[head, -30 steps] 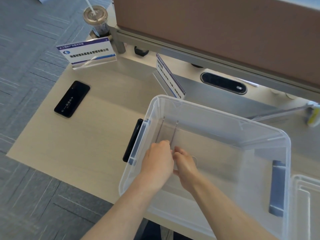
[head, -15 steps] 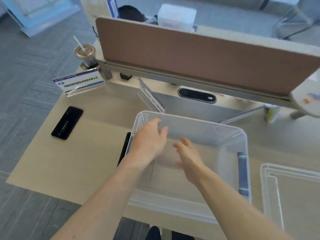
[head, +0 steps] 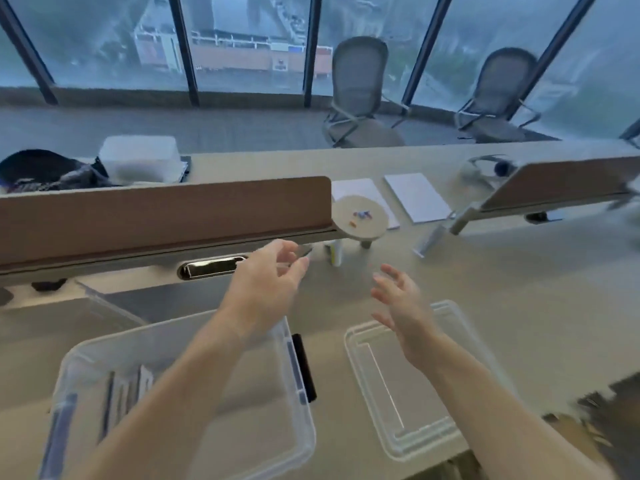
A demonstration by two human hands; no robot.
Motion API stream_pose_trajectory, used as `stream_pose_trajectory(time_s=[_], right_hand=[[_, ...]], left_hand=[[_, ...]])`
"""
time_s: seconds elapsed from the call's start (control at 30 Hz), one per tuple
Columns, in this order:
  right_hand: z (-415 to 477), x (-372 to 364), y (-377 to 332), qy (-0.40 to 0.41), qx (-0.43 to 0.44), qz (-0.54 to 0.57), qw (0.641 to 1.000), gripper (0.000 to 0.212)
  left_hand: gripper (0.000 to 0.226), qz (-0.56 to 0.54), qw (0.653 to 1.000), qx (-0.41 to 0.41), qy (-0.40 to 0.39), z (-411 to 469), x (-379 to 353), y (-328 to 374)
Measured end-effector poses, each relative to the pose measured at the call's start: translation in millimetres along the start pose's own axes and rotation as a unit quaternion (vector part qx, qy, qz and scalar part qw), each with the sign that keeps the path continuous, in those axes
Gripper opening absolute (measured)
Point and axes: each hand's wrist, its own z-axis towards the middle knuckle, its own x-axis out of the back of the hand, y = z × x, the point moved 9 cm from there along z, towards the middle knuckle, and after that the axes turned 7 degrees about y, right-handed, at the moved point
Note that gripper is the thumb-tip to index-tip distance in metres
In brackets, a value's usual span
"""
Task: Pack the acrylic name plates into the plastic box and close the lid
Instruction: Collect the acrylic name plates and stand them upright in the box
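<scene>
The clear plastic box (head: 138, 332) sits at the lower left of the desk, with a few acrylic name plates (head: 119, 393) standing on edge at its left end. Its clear lid (head: 398, 396) lies flat to the right of it. My left hand (head: 270, 282) reaches beyond the box toward the divider, fingers apart, around the blurred end of a flat clear plate (head: 305, 251); whether it touches is unclear. Above the lid's far edge my right hand (head: 398, 299) hovers open. Another clear plate (head: 107, 303) leans left of the box, and one more (head: 427, 242) stands at the right.
A brown divider (head: 162, 209) with a cable port (head: 211, 266) runs across behind the box. A round shelf (head: 360, 216) sticks out at its end, with a small bottle (head: 336, 254) under it. Papers, a second box and office chairs lie beyond.
The view has swung up and to the right. Both hands have left the box and moved forward, the left toward the divider, the right over the lid.
</scene>
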Motion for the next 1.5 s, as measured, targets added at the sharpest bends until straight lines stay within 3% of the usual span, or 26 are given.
stream_pose_trajectory(time_s=[0.23,0.43,0.6,0.77,1.0,1.3,1.5], right_hand=[[52.4,147.9,3.4,0.03,-0.004,0.033,0.999,0.038],[90.6,230.8,10.2,0.012,-0.001,0.043,0.999,0.037],[125.2,279.8,5.6,0.029,-0.002,0.042,0.999,0.037],[151.1,311.1,16.7,0.058,-0.014,0.024,0.998,0.036],[218.5,332.1,24.5,0.045,-0.041,-0.008,0.998,0.037],[388.1,344.4,26.7,-0.036,-0.038,-0.072,0.996,0.041],[489.8,334.6,54.0,-0.055,-0.048,-0.099,0.992,0.043]], left_hand=[[0.033,0.013,1.0,-0.021,-0.005,-5.9,-112.4,73.1],[0.041,-0.019,0.999,-0.012,-0.024,-19.7,-224.3,137.4],[0.044,-0.034,0.998,0.017,-0.055,-24.9,-283.9,147.1],[0.044,-0.045,0.994,0.053,-0.079,0.9,-330.9,129.3],[0.043,-0.148,0.971,0.185,-0.031,52.5,-391.3,87.0],[0.045,-0.153,0.952,0.264,0.025,136.7,-486.2,67.9],[0.064,-0.203,0.918,0.335,0.056,186.8,-565.2,29.2]])
